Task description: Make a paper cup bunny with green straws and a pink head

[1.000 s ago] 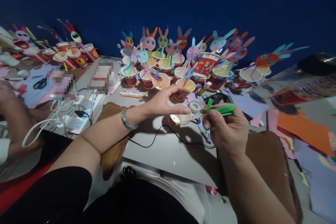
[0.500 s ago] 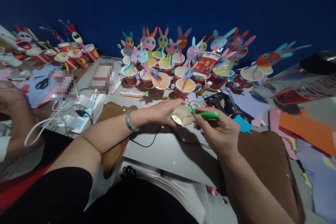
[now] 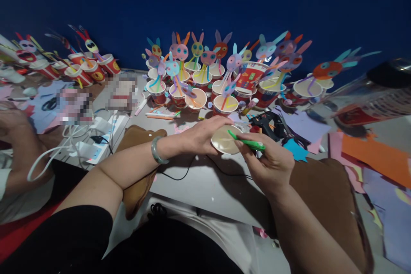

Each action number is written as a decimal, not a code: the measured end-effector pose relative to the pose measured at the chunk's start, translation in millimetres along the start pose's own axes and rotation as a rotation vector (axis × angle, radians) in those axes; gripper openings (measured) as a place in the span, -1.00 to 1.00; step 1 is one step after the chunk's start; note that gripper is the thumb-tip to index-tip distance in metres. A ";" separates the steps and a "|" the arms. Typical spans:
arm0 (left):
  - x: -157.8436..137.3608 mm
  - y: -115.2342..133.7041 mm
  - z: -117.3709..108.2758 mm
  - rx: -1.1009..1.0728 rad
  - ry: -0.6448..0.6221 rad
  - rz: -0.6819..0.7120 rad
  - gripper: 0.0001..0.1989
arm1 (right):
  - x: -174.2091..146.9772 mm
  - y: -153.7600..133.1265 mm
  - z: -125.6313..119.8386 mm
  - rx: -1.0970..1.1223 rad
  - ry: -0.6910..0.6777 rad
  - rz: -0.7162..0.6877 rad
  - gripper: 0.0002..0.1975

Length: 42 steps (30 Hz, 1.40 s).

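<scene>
My left hand (image 3: 205,137) wraps round the far left side of a paper cup (image 3: 221,145), its open mouth tilted toward me. A grey-green bangle (image 3: 158,150) circles the left wrist. Between the thumb and fingers of my right hand (image 3: 268,160) is a narrow, bright green straw-like piece (image 3: 252,142). Its tip reaches over the right part of the cup's mouth, and a thin pale line shows inside. I cannot make out its exact kind, as my fingers cover part of it.
Behind my hands stand several paper cups (image 3: 226,105) with paper rabbit figures. A black glue gun (image 3: 268,124) and blue paper (image 3: 294,150) lie to the right, near a brown cushion (image 3: 321,197). At left are a power strip (image 3: 102,143) and another person's arm (image 3: 19,137).
The cup's mouth has tipped further toward me and shows wider. My right hand has shifted slightly, and the green piece lies a little lower and further left. The view has moved a little.
</scene>
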<state>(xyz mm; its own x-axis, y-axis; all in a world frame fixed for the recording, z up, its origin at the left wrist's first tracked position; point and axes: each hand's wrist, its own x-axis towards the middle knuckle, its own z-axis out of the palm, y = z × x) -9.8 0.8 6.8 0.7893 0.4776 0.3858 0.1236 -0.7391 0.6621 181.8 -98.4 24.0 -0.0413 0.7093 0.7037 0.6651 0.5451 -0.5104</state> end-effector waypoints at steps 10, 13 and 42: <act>-2.1 -0.6 1.9 0.021 -0.009 -0.005 -0.28 | 0.7 3.0 2.8 0.014 0.001 -0.037 -0.80; -2.5 -0.4 3.3 0.025 -0.001 -0.002 -0.29 | -0.2 3.1 3.3 0.021 -0.013 -0.030 -0.80; -3.3 3.2 5.2 0.036 -0.043 -0.053 -0.38 | -1.0 8.7 3.8 -0.034 -0.121 -0.065 -0.85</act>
<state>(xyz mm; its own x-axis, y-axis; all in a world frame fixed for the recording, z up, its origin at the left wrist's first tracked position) -8.9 -5.5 4.3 0.8061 0.4964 0.3221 0.1870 -0.7301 0.6572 184.8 -92.6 17.0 -0.1739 0.7229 0.6687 0.6831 0.5777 -0.4468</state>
